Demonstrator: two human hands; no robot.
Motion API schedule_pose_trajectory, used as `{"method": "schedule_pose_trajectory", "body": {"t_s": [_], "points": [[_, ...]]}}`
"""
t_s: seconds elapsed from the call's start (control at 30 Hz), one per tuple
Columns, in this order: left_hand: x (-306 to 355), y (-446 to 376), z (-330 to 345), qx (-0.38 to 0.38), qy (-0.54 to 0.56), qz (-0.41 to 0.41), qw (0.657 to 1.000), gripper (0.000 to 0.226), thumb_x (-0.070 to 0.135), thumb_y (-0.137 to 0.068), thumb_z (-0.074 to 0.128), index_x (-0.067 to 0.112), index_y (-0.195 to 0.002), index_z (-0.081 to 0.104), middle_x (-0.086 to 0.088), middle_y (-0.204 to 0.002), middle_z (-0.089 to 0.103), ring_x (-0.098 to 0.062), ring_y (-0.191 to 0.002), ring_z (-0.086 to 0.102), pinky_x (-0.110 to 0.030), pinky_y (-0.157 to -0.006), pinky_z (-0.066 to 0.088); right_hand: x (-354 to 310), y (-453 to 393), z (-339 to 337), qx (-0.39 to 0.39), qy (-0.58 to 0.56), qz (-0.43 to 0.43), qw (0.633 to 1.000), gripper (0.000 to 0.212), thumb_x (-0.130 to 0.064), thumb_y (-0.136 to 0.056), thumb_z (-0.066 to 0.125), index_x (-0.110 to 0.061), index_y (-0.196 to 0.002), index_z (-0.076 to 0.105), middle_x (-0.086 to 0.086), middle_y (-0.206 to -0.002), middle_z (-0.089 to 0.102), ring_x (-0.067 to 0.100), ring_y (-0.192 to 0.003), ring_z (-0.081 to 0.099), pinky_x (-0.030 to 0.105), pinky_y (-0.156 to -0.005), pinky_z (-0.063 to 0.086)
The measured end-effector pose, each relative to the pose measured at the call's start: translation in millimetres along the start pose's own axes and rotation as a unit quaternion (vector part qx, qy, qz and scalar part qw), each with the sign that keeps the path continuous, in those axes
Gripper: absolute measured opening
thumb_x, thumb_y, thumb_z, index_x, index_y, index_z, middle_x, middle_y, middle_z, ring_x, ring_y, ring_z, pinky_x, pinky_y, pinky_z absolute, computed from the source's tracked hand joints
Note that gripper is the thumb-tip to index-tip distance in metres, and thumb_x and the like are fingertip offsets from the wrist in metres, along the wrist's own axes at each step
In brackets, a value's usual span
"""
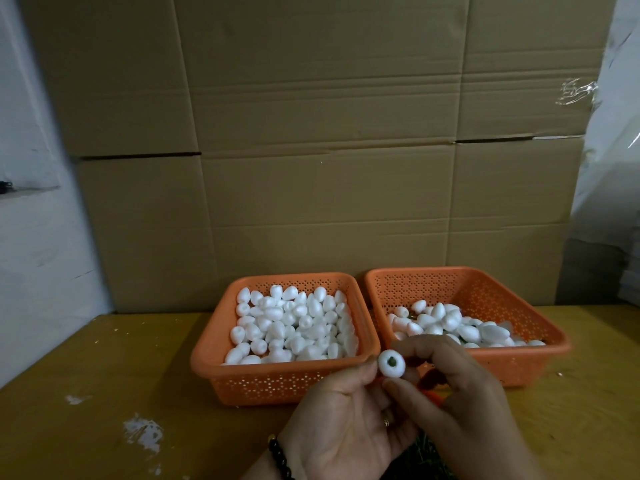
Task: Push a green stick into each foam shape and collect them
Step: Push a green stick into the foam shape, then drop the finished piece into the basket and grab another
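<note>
1. Near the front edge of the table [104,358], two hands met just in front of two orange baskets.
2. The left hand [341,424], palm up, pinched a white foam shape [390,364] between thumb and fingertips, its other fingers loosely curled.
3. The right hand [460,403] curled round the same shape from the right, thumb below it and forefinger above.
4. A dark green spot showed in the middle of the shape's facing end, likely the end of a stick, though the view was too dim to be sure.
5. The shape was held in the air, in front of the gap between the baskets and touching neither.
6. The left basket [277,379] was nearly full of plain foam shapes [291,323].
7. The right basket [485,292], just beside it, held a smaller heap [460,327] piled toward its near side, with bits of green among them.
8. A dark bead bracelet [278,457] sat on the left wrist, and a ring [386,423] on a left finger.
9. Cardboard boxes [311,133] stood stacked behind the baskets.
</note>
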State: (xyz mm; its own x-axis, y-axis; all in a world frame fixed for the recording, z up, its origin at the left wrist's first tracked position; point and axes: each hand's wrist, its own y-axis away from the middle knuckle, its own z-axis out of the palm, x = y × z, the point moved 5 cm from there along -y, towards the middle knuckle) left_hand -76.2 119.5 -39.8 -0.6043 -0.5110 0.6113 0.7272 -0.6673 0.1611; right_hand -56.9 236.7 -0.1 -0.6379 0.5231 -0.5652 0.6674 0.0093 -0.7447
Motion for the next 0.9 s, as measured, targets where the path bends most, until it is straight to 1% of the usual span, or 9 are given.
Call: {"method": "schedule_pose_trajectory", "body": {"t_s": [0.1,0.2,0.27,0.33,0.4,0.5,0.63,0.8,0.9], "points": [[-1,1,2,0.007,-0.018,-0.014,1.000,0.039,0.029,-0.084,0.060,0.012,-0.118,0.069,-0.011,-0.115,0.068,-0.022,-0.094,0.067,-0.034,-0.075,0.053,3,0,1,-0.012,-0.045,0.044,0.998,0.035,-0.017,-0.072,0.082,-0.039,-0.095,0.067,-0.012,-0.085,0.071,0.004,-0.075,0.068,0.012,-0.064,0.050],[0,-1,-4,0.068,-0.043,-0.002,0.997,0.048,0.033,-0.078,0.064,0.006,-0.117,0.066,-0.015,-0.098,0.069,-0.026,-0.079,0.065,-0.034,-0.068,0.053,9,-10,-10,-0.006,-0.057,0.094,0.994,0.020,-0.040,-0.074,0.071,-0.042,-0.093,0.067,-0.016,-0.083,0.072,-0.001,-0.075,0.067,0.013,-0.063,0.051],[3,0,-7,0.098,-0.035,0.010,0.995,0.043,0.028,-0.076,0.065,0.004,-0.112,0.061,-0.018,-0.090,0.068,-0.028,-0.069,0.065,-0.034,-0.061,0.053,23,-21,-29,0.019,0.023,0.115,0.993,0.020,-0.055,-0.072,0.059,-0.044,-0.087,0.066,-0.017,-0.078,0.071,-0.005,-0.073,0.065,0.017,-0.065,0.052],[7,3,-6,0.112,-0.022,0.016,0.993,0.040,0.022,-0.074,0.066,0.004,-0.109,0.060,-0.019,-0.087,0.068,-0.028,-0.067,0.065,-0.034,-0.059,0.054,45,-30,-51,0.029,0.160,0.133,0.978,0.034,-0.058,-0.074,0.052,-0.039,-0.099,0.065,-0.017,-0.073,0.065,-0.001,-0.065,0.063,0.021,-0.058,0.051],[10,4,-4,0.116,-0.016,0.022,0.993,0.038,0.017,-0.072,0.066,0.003,-0.107,0.060,-0.019,-0.085,0.068,-0.028,-0.066,0.064,-0.034,-0.058,0.055,71,-33,-72,0.043,0.275,0.157,0.948,0.044,-0.055,-0.079,0.052,-0.025,-0.109,0.066,-0.013,-0.078,0.064,0.004,-0.063,0.061,0.029,-0.053,0.052],[11,4,-3,0.119,-0.010,0.037,0.992,0.036,0.011,-0.070,0.066,0.000,-0.105,0.062,-0.020,-0.084,0.067,-0.027,-0.065,0.065,-0.033,-0.057,0.056,108,-29,-93,0.055,0.371,0.222,0.900,0.048,-0.055,-0.087,0.047,-0.022,-0.118,0.063,0.005,-0.090,0.070,0.020,-0.068,0.062,0.037,-0.056,0.054],[16,3,-5,0.114,-0.010,0.078,0.990,0.038,0.001,-0.074,0.063,-0.005,-0.111,0.061,-0.024,-0.089,0.067,-0.029,-0.072,0.067,-0.034,-0.061,0.059,129,-25,-102,0.055,0.370,0.276,0.885,0.038,-0.027,-0.090,0.060,-0.018,-0.126,0.060,0.011,-0.094,0.070,0.021,-0.065,0.060,0.040,-0.056,0.055],[44,6,-12,0.115,-0.105,0.165,0.974,0.031,-0.008,-0.082,0.056,-0.001,-0.112,0.057,-0.021,-0.093,0.070,-0.027,-0.078,0.068,-0.035,-0.067,0.058,86,-33,-83,0.054,0.338,0.150,0.928,0.036,-0.006,-0.084,0.067,-0.011,-0.120,0.064,0.014,-0.101,0.069,0.016,-0.068,0.054,0.028,-0.060,0.045],[76,9,-19,0.154,-0.281,0.215,0.922,0.024,-0.004,-0.086,0.061,0.005,-0.107,0.061,-0.016,-0.097,0.070,-0.021,-0.080,0.069,-0.030,-0.070,0.057,40,-33,-62,-0.007,0.337,0.072,0.939,0.018,-0.010,-0.080,0.071,-0.017,-0.097,0.071,-0.001,-0.085,0.067,0.008,-0.060,0.055,0.026,-0.053,0.047]]}}
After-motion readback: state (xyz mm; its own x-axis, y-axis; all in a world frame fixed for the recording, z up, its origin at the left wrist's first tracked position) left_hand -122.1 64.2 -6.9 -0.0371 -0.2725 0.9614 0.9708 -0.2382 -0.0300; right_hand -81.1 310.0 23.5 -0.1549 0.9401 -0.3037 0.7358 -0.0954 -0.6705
